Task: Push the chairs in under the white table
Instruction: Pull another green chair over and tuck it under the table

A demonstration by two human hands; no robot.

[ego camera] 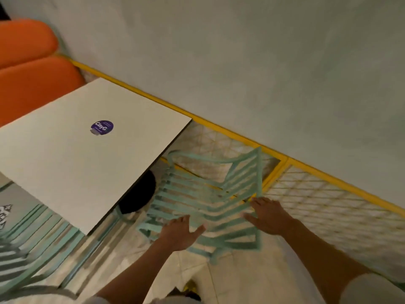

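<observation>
The white table (72,163) fills the left middle, with a round purple sticker (102,127) on top. A teal slatted chair (210,194) stands at its right edge, seat partly under the tabletop, backrest toward me. My left hand (178,232) lies on the near left part of the backrest, fingers spread. My right hand (266,216) rests on the backrest's right side, fingers curled over a slat. A second teal chair (37,244) sits at the table's near left side, partly under it.
An orange cushioned bench (28,69) stands beyond the table's far end. A yellow-framed mesh barrier (328,205) runs along the grey wall (241,62) just right of the chair. The table's dark base (140,194) shows under the top. Pale tiled floor lies below me.
</observation>
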